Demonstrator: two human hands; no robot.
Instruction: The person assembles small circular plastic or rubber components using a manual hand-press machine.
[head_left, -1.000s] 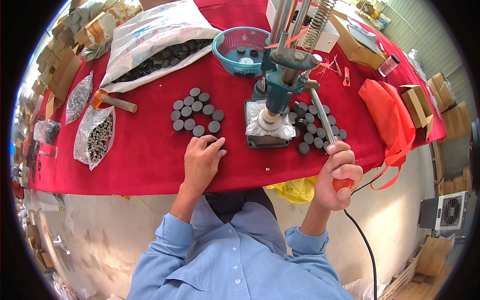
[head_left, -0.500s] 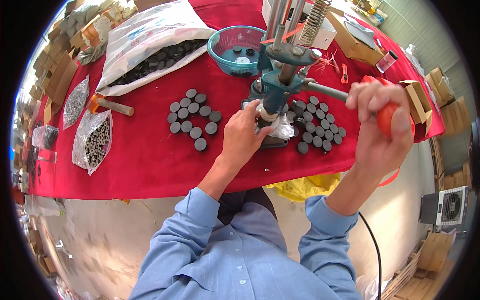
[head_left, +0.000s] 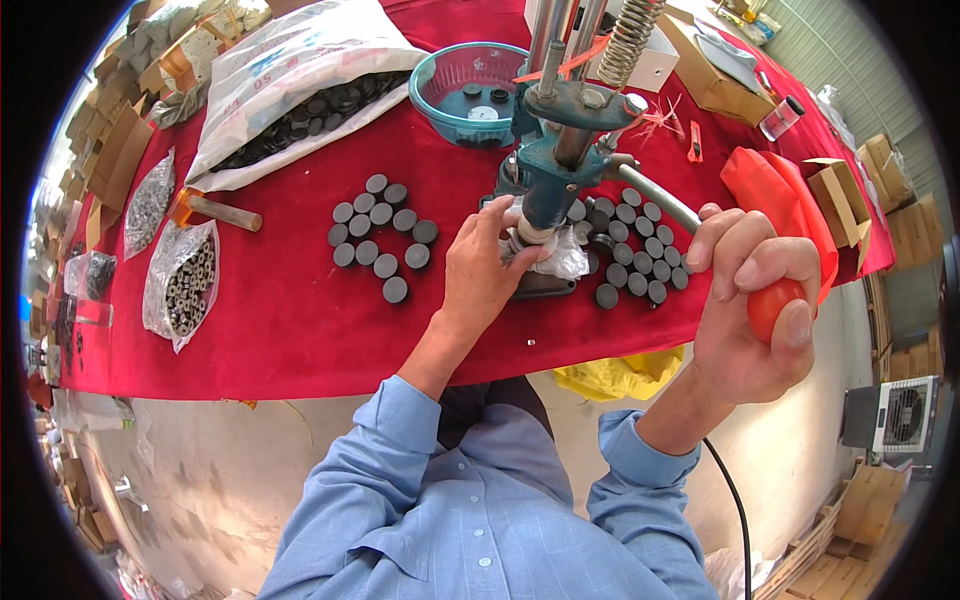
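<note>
Left hand (head_left: 478, 268) at a green press (head_left: 553, 188), right hand (head_left: 738, 325) on its lever (head_left: 662, 200)

Through the head camera, I look down on a red cloth-covered table (head_left: 290, 320). The left hand's thumb and fingers are parted, curving around the pale, rounded press tip (head_left: 537, 236). Something dark shows between them; I cannot tell whether they pinch it. The right hand is curled closed about the lever's glossy red ball knob (head_left: 768, 312).

I judge this to be placing or steadying a part under the tip. The next move seems to call for clearing the left fingers, then a firm lever pull.

Flat, round, matte grey discs lie in two groups: a loose cluster (head_left: 381, 214) left of the press, a denser one (head_left: 640, 258) to its right. Crinkled clear plastic (head_left: 568, 260) covers the press base. Above rises a coiled steel spring (head_left: 632, 45). Farther back, a limp white sack (head_left: 290, 65) spills more dark rounds beside a smooth teal basin (head_left: 424, 112).
</note>
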